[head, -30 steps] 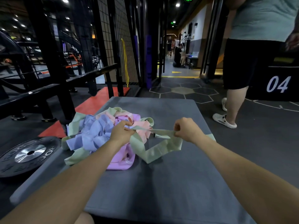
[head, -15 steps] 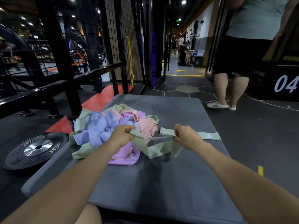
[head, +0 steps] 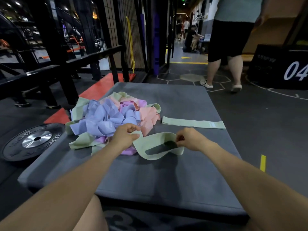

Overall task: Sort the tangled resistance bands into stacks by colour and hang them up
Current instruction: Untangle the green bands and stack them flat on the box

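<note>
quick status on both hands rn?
Left hand: pinching one end of the loose pale green fabric resistance band.
Right hand: pinching the other end of the same band.

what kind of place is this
Most likely a gym: a weight plate lies on the floor, a black rack stands behind it, and resistance bands are piled on a grey mat.

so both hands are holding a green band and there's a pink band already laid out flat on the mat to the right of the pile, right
Not quite. The band laid out flat to the right of the pile is green, not pink, as the head view shows. The rest holds: the left hand and right hand both hold a green band, and the flat one lies on the mat.
</note>
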{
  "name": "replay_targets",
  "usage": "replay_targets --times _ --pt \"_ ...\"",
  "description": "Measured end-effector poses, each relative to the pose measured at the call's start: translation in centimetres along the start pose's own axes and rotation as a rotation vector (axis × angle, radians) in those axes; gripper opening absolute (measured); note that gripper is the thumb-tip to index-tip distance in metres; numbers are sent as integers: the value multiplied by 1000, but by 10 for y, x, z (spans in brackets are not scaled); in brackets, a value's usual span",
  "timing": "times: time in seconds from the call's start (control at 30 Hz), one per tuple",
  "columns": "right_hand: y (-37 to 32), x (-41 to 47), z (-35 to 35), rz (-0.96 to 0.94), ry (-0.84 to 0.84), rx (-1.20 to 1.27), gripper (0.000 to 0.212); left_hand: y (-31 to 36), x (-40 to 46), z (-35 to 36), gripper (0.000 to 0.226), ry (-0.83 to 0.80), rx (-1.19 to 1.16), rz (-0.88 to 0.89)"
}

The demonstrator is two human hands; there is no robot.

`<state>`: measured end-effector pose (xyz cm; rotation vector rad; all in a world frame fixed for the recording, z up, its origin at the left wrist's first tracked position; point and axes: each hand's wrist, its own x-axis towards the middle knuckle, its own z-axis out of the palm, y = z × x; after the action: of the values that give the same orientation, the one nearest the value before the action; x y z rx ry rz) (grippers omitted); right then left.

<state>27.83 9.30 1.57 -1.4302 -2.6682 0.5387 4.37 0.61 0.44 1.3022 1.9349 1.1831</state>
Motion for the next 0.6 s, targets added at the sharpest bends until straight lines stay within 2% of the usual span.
replay_targets --times 0.13,0.33,0.4,0.47,0.6 --pt "2 6 9 52 7 -72 15 0 0 6 27 -1 8 4" --pt "14 7 15 139 -44 -223 23 3 -6 17 18 -30 54 68" --pt "22 3 19 160 -41 -258 19 4 -9 23 20 -57 46 92" --pt "28 -2 23 200 -40 -261 13 5 -9 28 25 -67 40 109" --pt "33 -4 29 219 22 -193 23 8 -11 36 31 -65 39 126"
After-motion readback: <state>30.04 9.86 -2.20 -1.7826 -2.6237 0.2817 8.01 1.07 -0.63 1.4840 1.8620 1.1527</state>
